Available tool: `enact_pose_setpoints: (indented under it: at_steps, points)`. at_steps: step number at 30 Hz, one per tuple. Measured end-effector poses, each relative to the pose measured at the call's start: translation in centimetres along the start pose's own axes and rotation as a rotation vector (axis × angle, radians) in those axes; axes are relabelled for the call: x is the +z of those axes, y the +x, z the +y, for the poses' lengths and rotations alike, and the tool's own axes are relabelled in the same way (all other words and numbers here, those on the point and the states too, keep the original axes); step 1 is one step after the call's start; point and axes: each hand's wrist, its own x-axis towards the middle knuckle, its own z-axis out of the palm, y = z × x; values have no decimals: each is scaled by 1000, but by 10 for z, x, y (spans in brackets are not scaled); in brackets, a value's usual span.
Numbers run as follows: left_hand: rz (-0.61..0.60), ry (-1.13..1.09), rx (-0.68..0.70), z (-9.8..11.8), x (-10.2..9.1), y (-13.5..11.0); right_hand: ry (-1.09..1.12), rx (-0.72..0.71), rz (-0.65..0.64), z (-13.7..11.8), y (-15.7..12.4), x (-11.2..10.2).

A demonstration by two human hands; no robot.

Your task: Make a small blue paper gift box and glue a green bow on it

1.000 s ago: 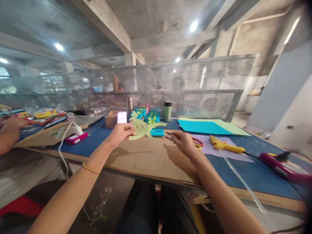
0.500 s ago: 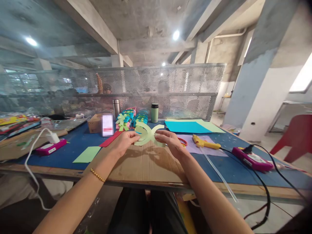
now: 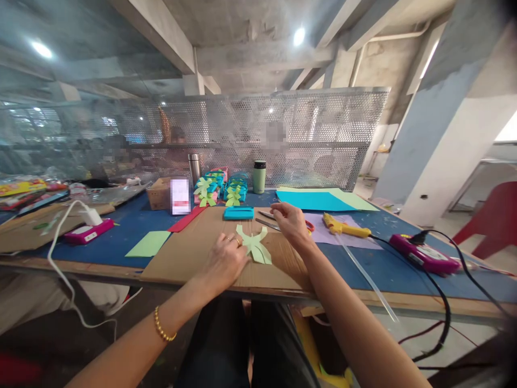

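A pale green paper cutout [image 3: 257,248], roughly X-shaped with curved arms, lies on the brown cardboard sheet [image 3: 181,264]. My left hand [image 3: 228,260] rests at its left side with curled fingers over its lower left arm, which is hidden. Farther right, my right hand [image 3: 291,222] is above a pair of scissors [image 3: 266,222], its fingers loosely bent and a little apart. The scissor blades point left; part of the red and yellow handles shows beyond the wrist. Just behind the cutout sits a flat blue folded piece [image 3: 238,213].
Decorated blue and pink pieces [image 3: 234,191] stand behind, near a green flask [image 3: 259,177] and a steel flask [image 3: 194,168]. A yellow glue gun [image 3: 345,227] lies on purple paper, with a magenta power strip [image 3: 424,253] at right. A phone [image 3: 180,196] leans on a box.
Both hands held the green cutout up between them; now it lies lower on the cardboard. My right hand has let go and is over the scissors. The view has tilted down slightly.
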Motion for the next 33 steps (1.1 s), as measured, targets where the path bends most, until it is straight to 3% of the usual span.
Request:
enact_pose_setpoints:
  at_steps: [3,8,14,20,25,29,33]
  points:
    - [-93,6,-1,0,-9,-8,0,-43,32,-2,-1,0]
    - [-101,-44,-67,-20,-24,-11,42,-84,94,-7,-3,0]
    - [-263,-180,-2,-31,-13,-20,96,-107,65,-13,-5,-3]
    - [-273,-192,64,-33,-8,-19,-3,-103,134,-19,8,-47]
    - [-299,-263,89,-38,-10,-8,-191,-92,116,-21,10,-77]
    - [-408,-283,69,-38,-18,5,-285,-94,145,-39,-5,-98]
    - [-490,-251,119,-36,-23,14,-351,-128,280,-72,-33,-145]
